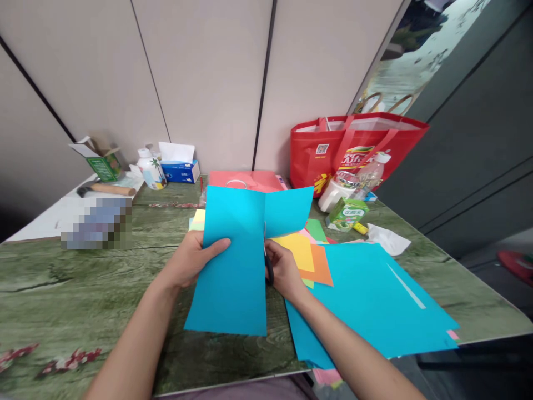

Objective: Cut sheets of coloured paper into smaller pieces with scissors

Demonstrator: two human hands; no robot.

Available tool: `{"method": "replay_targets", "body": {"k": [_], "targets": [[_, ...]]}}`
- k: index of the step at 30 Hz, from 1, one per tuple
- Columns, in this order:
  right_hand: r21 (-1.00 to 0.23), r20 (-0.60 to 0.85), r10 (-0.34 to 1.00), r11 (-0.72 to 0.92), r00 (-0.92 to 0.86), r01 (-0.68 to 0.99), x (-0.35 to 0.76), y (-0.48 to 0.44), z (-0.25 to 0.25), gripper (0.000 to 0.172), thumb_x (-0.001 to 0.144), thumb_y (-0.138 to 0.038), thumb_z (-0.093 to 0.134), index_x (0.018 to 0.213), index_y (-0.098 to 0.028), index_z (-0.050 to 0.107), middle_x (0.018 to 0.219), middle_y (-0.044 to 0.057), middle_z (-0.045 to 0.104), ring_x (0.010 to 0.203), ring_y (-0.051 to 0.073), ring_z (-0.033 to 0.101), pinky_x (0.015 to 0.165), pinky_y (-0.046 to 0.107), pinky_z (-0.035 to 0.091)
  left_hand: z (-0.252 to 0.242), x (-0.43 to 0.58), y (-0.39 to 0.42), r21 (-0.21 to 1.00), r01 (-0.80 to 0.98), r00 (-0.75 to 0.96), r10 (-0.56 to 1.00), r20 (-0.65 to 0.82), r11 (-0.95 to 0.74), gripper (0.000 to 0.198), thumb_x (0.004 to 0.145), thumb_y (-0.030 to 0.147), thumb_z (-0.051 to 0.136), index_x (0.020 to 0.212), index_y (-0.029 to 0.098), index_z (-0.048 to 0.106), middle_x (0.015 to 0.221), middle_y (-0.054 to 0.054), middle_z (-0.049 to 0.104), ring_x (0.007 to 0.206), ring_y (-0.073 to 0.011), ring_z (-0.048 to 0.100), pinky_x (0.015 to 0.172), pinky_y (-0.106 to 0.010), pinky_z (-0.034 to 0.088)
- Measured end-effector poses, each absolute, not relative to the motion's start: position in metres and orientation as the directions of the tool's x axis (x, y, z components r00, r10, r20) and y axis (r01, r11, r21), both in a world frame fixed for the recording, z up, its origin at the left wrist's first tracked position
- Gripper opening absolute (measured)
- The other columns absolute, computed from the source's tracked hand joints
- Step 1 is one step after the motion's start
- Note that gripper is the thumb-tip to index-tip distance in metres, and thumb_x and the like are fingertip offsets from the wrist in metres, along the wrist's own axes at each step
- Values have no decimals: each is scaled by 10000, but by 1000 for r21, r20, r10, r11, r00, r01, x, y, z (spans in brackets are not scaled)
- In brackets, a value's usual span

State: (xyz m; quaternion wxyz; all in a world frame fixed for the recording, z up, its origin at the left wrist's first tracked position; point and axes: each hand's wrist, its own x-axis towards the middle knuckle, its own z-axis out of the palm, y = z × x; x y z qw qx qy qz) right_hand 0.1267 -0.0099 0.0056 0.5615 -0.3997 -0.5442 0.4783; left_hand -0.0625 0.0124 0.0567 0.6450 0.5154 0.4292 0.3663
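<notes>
A blue sheet of paper (pixel 237 272) stands tilted up before me, with a cut running up its crease and a flap (pixel 287 211) folded off to the right. My left hand (pixel 195 255) grips the sheet's left edge, thumb on the front and fingers behind. In my right hand (pixel 283 264) is a pair of scissors; its black handle (pixel 269 269) shows, and the blades sit at the cut, mostly hidden by the paper. Under my right forearm lie larger blue sheets (pixel 353 300), beside yellow paper (pixel 295 250) and orange paper (pixel 322 266).
A red shopping bag (pixel 308 150) stands at the back right, near a plastic bottle (pixel 372 172), a white jar (pixel 333 194), a green carton (pixel 347 214) and a crumpled tissue (pixel 391 239). Back left are a tissue box (pixel 179 171), a white bottle (pixel 150 169) and a hammer (pixel 112 189).
</notes>
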Motion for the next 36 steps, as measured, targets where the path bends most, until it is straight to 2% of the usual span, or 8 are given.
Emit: {"method": "replay_targets", "body": {"k": [14,23,36], "targets": [[-968,242,970,240,-19,-72,125,-11,9,273,571,-369,721,683,-174,567,581,-10,576,523,109,476,477,216,380,60,-61,11,974,1,327,920,-215,227,367,622,408,701,891,161,660,907,-89,714,851,-314,654,688,-439,556],[-967,224,974,219,-27,-130,126,-10,7,262,546,-315,749,685,-167,582,568,-22,560,520,104,471,483,210,375,60,-61,11,973,-10,334,918,-213,229,344,631,397,699,881,163,659,910,-86,714,836,-301,657,696,-431,552],[-970,192,981,187,-13,-152,124,-12,9,333,515,-430,757,655,-185,580,505,-29,505,484,101,442,437,211,390,60,-61,11,976,1,328,922,-205,217,365,616,416,704,880,168,660,869,-80,719,803,-292,662,695,-429,548]]}}
